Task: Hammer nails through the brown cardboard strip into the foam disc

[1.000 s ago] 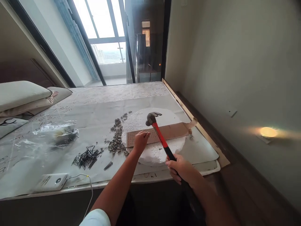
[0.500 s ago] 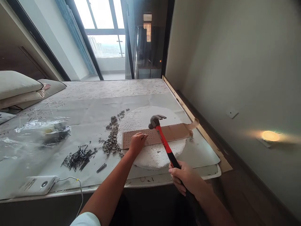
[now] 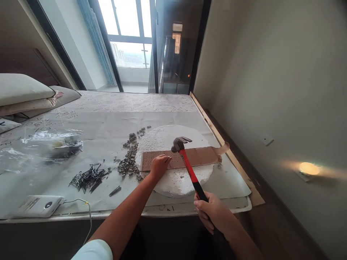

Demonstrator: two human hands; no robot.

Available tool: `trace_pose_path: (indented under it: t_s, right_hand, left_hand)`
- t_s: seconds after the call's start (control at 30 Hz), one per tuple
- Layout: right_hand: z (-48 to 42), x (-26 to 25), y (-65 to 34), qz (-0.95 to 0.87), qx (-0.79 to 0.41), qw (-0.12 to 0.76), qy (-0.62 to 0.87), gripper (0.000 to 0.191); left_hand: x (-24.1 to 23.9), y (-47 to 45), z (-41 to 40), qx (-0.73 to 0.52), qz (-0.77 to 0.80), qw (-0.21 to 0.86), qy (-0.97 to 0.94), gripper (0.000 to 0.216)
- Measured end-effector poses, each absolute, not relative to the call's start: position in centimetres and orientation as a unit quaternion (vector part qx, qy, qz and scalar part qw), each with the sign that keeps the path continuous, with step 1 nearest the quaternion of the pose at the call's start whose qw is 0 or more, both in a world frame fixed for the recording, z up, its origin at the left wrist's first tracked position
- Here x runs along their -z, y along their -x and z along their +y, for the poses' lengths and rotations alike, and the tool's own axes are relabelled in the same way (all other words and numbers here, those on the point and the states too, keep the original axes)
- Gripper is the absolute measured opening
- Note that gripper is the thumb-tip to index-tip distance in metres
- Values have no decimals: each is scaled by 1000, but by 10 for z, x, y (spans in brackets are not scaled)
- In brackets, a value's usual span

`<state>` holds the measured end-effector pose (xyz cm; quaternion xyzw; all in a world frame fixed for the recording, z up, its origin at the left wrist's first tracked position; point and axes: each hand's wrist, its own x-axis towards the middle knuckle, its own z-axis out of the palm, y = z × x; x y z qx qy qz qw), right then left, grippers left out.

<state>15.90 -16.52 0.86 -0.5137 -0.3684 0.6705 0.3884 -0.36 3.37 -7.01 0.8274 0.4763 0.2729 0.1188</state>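
Note:
My right hand [image 3: 210, 213] grips a claw hammer [image 3: 191, 171] by its red and black handle. The steel head is raised over a perforated brown strip [image 3: 202, 156], just right of my other hand. My left hand [image 3: 159, 167] rests on the strip's holed end, its fingertips pinched on a thin nail [image 3: 169, 159], mostly hidden. Beneath the strip lies a round white foam slab [image 3: 179, 182]. Left of it are a heap of dark nails [image 3: 89, 177] and a small separate bunch of nails [image 3: 115, 191].
Grey rubble [image 3: 128, 162] lies along the foam's left edge. A white power bank [image 3: 40, 206] with a cable sits at the mattress's front edge. Farther left is a clear plastic bag [image 3: 51, 148]. A wooden rail [image 3: 214, 126] runs along the right side, beside the wall.
The camera view has shifted slightly. Both hands keep nearly the same pose, the hammer still raised and the left fingertips still pinched over the strip.

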Motion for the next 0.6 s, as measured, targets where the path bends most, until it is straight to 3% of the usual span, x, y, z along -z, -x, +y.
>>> trace_pose_path:
  t_s: [0.23,0.4,0.6]
  right_hand:
    - [-167,-9,-151,-394,-640,379,540,20]
    - [-161,-1,-141,-388,-642,326,575,26]
    - [-163,3,-134,-398,-612,395,558,24]
  left_hand:
    - [71,3,27,-263,487,120,-824,38]
    - [71,6,26,-249,498,116,-823,38]
    - [73,11,27,-238,491,101,-832,37]
